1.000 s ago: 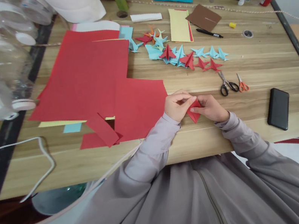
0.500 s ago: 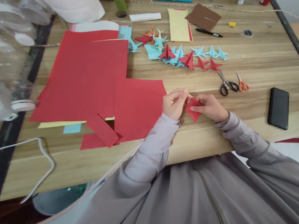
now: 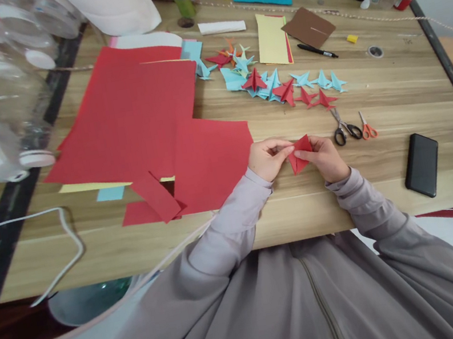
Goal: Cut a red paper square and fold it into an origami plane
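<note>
Between my two hands is a small folded piece of red paper [image 3: 300, 160], held just above the wooden table [image 3: 369, 192]. My left hand [image 3: 268, 159] pinches its left edge between thumb and fingers. On the other side, my right hand [image 3: 327, 157] grips it with the thumb across the front and the fingers behind. Large red sheets [image 3: 216, 159] lie to the left, close by my left wrist. Beyond my hands sit several folded paper cranes, among them a red crane [image 3: 325, 99] and a light blue crane [image 3: 337, 81].
Black-handled scissors [image 3: 345, 129] and small orange scissors [image 3: 367, 127] lie right of my hands. Farther right is a black phone [image 3: 422, 164]. A black pen [image 3: 317, 50], brown paper [image 3: 309, 27] and yellow sheets [image 3: 272, 38] lie toward the back. A white cable [image 3: 67, 231] crosses the left side.
The red paper has turned and shifted slightly up and to the right; a pointed flap now stands up at its top. Both hands still hold it, with the right hand a little farther right.
</note>
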The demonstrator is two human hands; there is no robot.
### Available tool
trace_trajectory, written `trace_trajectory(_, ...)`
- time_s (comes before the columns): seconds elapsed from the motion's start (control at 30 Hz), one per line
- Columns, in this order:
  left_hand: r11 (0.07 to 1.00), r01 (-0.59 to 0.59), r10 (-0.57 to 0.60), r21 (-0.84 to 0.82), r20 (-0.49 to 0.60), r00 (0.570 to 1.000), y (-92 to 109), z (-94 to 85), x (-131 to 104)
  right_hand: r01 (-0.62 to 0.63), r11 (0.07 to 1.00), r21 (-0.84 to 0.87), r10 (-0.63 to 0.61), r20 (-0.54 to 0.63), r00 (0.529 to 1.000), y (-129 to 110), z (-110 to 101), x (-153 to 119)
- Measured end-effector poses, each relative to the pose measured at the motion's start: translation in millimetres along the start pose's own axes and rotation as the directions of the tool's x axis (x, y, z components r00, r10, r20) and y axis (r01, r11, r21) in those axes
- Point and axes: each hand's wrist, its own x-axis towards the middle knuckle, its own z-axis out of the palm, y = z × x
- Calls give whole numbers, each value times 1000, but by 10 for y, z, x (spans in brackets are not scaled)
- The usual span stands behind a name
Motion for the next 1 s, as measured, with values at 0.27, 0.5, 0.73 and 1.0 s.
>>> trace_trajectory(0.27, 988, -93, 98, 124, -35, 995, 40, 27, -13, 15, 995, -97, -6, 92, 996, -10, -5, -7)
trace_trajectory(0.5, 971, -219, 216, 98, 39, 976, 52, 39, -31, 91, 961, -263, -40, 194, 980, 17, -19, -10)
trace_trajectory(0.73, 974, -188, 185, 123, 34, 982, 98, 58, -45, 120, 924, -363, -38, 226, 973, 1, 30, -51)
trace_trajectory(1.0, 992, -128, 128, -7, -3, 992, 40, 30, -11, 3, 997, -82, 2, 63, 998, -17, 12, -7)
